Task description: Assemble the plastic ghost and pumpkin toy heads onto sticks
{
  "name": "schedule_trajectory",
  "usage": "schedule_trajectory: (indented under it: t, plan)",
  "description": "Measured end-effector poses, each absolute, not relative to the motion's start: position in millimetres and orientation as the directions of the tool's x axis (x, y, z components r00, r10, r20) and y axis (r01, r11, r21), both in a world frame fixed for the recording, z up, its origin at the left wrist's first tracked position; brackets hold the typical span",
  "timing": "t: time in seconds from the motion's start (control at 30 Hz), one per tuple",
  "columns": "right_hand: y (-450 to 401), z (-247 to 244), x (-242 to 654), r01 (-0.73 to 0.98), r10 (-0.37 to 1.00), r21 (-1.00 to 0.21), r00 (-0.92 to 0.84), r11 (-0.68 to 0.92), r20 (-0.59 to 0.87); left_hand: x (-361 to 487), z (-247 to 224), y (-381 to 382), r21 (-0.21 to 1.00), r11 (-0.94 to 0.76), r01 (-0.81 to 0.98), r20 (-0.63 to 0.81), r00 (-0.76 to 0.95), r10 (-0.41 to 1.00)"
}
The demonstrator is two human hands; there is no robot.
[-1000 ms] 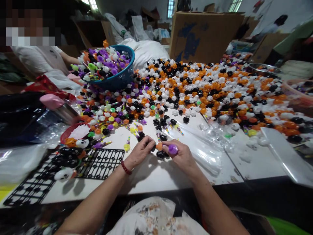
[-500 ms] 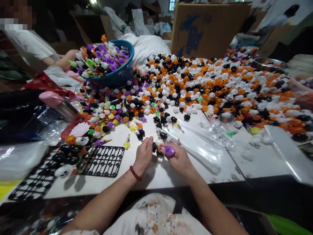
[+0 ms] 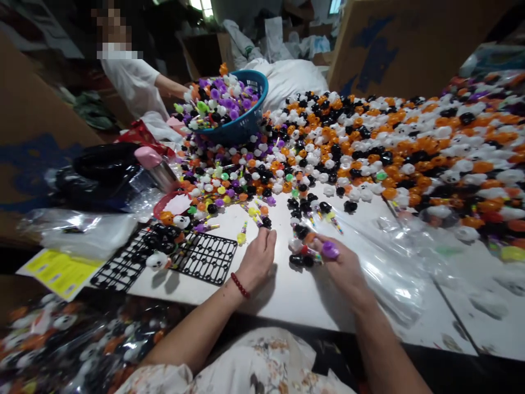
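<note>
My right hand [image 3: 342, 265] is closed round a small toy with a purple cap [image 3: 330, 250]. By its fingertips lie black pieces [image 3: 301, 260] and a tube with a red part. My left hand [image 3: 259, 256] rests farther left over the white table [image 3: 197, 298], its fingers pressed together near a black piece [image 3: 266, 222]; whether it holds something is hidden. A yellow-topped candy tube [image 3: 241, 236] lies just left of those fingers. The black grid tray [image 3: 213, 257], with black and white ghost-like toys [image 3: 157, 261] on its left part, is beyond my left forearm.
A big pile of orange, white and black toys [image 3: 369, 142] covers the back. A blue basket [image 3: 241, 128] holds more. Clear plastic bags [image 3: 381, 273] lie at right. A pink-lidded bottle [image 3: 153, 164] stands left; a person [image 3: 131, 82] is behind.
My hands have moved apart, the right one now farther right with the purple-capped toy. The left has come away from the black piece between them. The view has turned left.
</note>
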State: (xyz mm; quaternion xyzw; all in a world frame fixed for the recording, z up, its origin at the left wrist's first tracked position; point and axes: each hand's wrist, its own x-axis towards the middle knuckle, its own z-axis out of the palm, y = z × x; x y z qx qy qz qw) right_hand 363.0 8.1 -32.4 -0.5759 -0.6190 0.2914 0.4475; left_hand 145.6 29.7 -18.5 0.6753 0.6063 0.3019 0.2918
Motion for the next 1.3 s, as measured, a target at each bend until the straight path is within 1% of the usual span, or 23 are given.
schedule_trajectory:
  t: [0.03,0.07,0.13,0.17,0.23,0.27,0.3,0.33,0.43,0.47,0.5,0.57,0.6,0.67,0.8,0.83,0.87,0.97,1.03,1.13,1.23,1.3]
  plan:
    - [15,-34,373,0.558,0.958,-0.81,0.086,0.182,0.274,137,-17,36,0.689,-0.095,0.719,0.092,0.043,0.995]
    - [21,-35,381,0.668,0.937,-0.719,0.094,0.191,0.336,127,-17,42,0.598,-0.08,0.797,0.13,0.002,0.991]
    - [32,-39,387,0.828,0.892,-0.521,0.06,0.206,0.448,110,-20,54,0.381,-0.021,0.924,0.165,-0.045,0.985]
    - [36,-41,385,0.865,0.873,-0.448,0.024,0.226,0.487,102,-22,59,0.293,0.005,0.956,0.15,-0.052,0.987]
    - [40,-45,369,0.872,0.846,-0.377,-0.075,0.313,0.529,93,-28,65,0.219,0.024,0.975,0.088,-0.045,0.995]
    - [39,-47,356,0.856,0.833,-0.362,-0.133,0.37,0.537,91,-31,67,0.219,0.018,0.976,0.069,-0.033,0.997]
    - [38,-49,342,0.836,0.822,-0.351,-0.191,0.423,0.536,91,-34,66,0.249,0.01,0.968,0.06,-0.026,0.998]
    - [36,-51,327,0.816,0.815,-0.34,-0.247,0.467,0.525,93,-37,65,0.313,0.005,0.95,0.054,-0.024,0.998]
    - [33,-60,287,0.779,0.797,-0.305,-0.376,0.548,0.472,106,-47,57,0.599,-0.007,0.801,-0.017,0.022,1.0]
    - [34,-64,278,0.775,0.794,-0.293,-0.402,0.56,0.456,110,-51,54,0.67,-0.024,0.742,-0.03,0.059,0.998]
    - [36,-70,271,0.776,0.796,-0.283,-0.418,0.563,0.438,113,-54,51,0.709,-0.047,0.703,-0.026,0.092,0.995]
    - [41,-81,263,0.787,0.807,-0.265,-0.438,0.557,0.396,115,-58,49,0.732,-0.095,0.675,0.011,0.127,0.992]
    - [44,-85,262,0.792,0.813,-0.254,-0.45,0.554,0.369,114,-58,51,0.721,-0.104,0.685,0.023,0.126,0.992]
    - [49,-90,263,0.801,0.818,-0.225,-0.476,0.555,0.324,103,-54,59,0.662,-0.073,0.746,0.028,0.073,0.997]
    - [50,-82,259,0.822,0.823,-0.165,-0.485,0.545,0.297,65,-33,96,0.51,0.061,0.858,0.109,-0.135,0.985]
    - [50,-77,256,0.819,0.82,-0.158,-0.497,0.551,0.283,55,-29,108,0.464,0.116,0.878,0.132,-0.198,0.971]
    - [50,-73,252,0.811,0.816,-0.156,-0.517,0.563,0.258,46,-26,120,0.333,0.221,0.917,0.134,-0.278,0.951]
    - [49,-61,242,0.793,0.811,-0.175,-0.561,0.584,0.167,31,-26,149,0.252,0.312,0.916,0.073,-0.34,0.938]
    - [50,-58,240,0.807,0.831,-0.201,-0.541,0.556,0.128,30,-30,158,0.252,0.308,0.917,0.032,-0.326,0.945]
    - [50,-58,244,0.83,0.859,-0.223,-0.494,0.511,0.131,36,-36,158,0.266,0.268,0.926,0.004,-0.279,0.96]
    - [49,-60,253,0.834,0.863,-0.235,-0.453,0.498,0.221,43,-40,146,0.315,0.188,0.93,-0.018,-0.192,0.981]
    - [47,-60,259,0.83,0.867,-0.277,-0.413,0.484,0.278,48,-42,136,0.358,0.11,0.927,-0.043,-0.102,0.994]
